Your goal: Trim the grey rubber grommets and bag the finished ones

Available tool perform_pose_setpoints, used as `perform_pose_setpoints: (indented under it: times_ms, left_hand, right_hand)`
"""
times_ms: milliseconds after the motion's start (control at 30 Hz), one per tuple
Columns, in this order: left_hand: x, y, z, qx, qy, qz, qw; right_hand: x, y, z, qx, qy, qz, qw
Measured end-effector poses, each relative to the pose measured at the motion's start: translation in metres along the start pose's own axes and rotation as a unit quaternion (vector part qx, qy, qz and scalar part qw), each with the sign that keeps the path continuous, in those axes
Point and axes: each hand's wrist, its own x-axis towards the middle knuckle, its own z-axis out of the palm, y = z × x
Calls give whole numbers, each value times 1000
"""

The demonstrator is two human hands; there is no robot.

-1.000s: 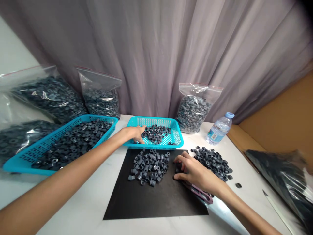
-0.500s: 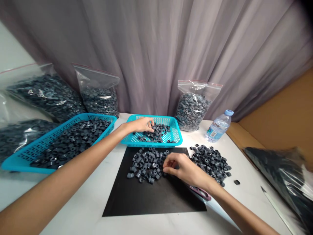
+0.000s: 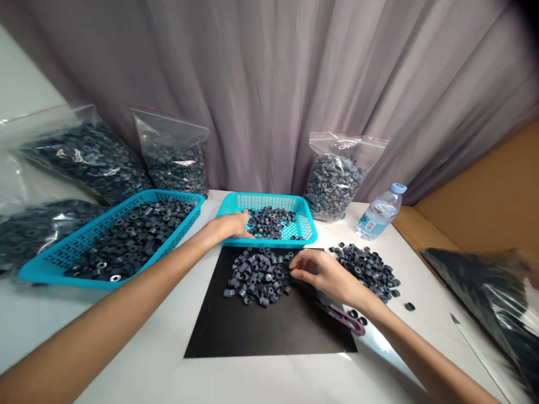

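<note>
My left hand (image 3: 233, 224) reaches over the left end of a blue plastic basket (image 3: 311, 231). Its thumb and fingers are spread apart beside the small dark grey plastic rings (image 3: 272, 221) inside. On a black mat (image 3: 265, 331) lies a heap of similar rings (image 3: 256, 275). At the heap's right edge hovers my right hand (image 3: 322, 275), its fingers curled towards the thumb in a loose pinch; whatever is between the tips is too small or hidden to name. Under my right wrist lies a tool with a purple handle (image 3: 347, 321).
A second pile of rings (image 3: 366, 269) sits right of the mat. At left stands a fuller blue basket (image 3: 50, 272). Filled zip bags (image 3: 334, 179) line the curtain, near a water bottle (image 3: 381, 213). A pointed white strip (image 3: 471, 345) and a dark plastic bag (image 3: 475, 297) lie far right.
My left hand has pulled back leftwards from the rings to the basket's end, and its fingers have spread. The right hand stays by the heap, still curled. The view has shifted slightly.
</note>
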Motion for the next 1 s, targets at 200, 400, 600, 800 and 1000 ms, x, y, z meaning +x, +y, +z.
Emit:
perform_pose_setpoints:
  times_ms: [200, 400, 600, 800, 1000]
  left_hand:
    - [1, 8, 9, 0, -54, 23, 998]
    - [2, 4, 5, -34, 44, 88, 995]
    - [-48, 18, -3, -78, 198, 173, 962]
    - [-124, 50, 46, -83, 190, 282, 937]
    - [-134, 68, 88, -11, 183, 308, 933]
  right_hand:
    - [-4, 10, -7, -24, -45, 16, 999]
    - [0, 6, -19, -50, -9, 5, 999]
    - [0, 15, -28, -101, 22, 4, 995]
    - [1, 20, -41, -155, 95, 6, 983]
    - [1, 20, -36, -190, 135, 11, 972]
